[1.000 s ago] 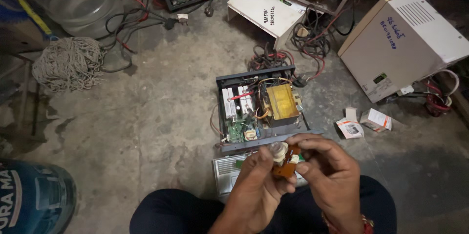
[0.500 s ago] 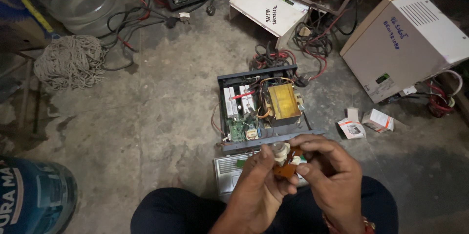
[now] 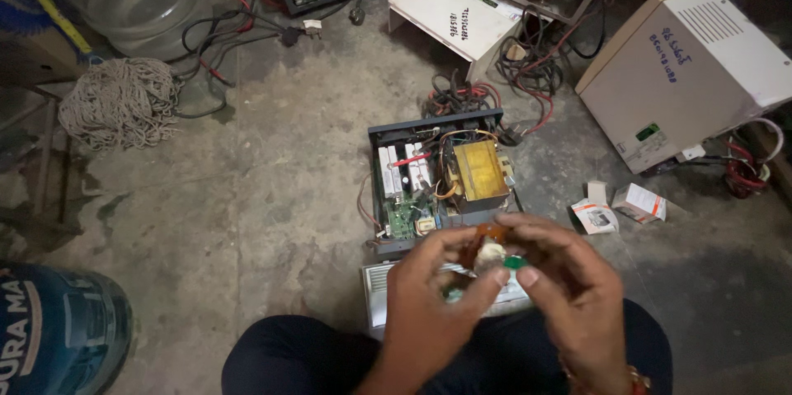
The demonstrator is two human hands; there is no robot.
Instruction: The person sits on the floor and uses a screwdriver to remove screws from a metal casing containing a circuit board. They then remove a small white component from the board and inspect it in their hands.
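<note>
Left hand [image 3: 433, 296] and right hand [image 3: 569, 283] both pinch 1 small orange-and-white part [image 3: 487, 246] above the opened power unit [image 3: 437, 176] on the floor [image 3: 280, 189]

both hands [image 3: 503, 296] pinch small orange-white part [image 3: 488, 248] | above open inverter chassis [image 3: 437, 172] | concrete floor [image 3: 280, 197]

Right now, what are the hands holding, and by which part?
Both the left hand and the right hand pinch a small orange-brown and whitish part between their fingertips, at its sides; its exact kind cannot be told.
</note>
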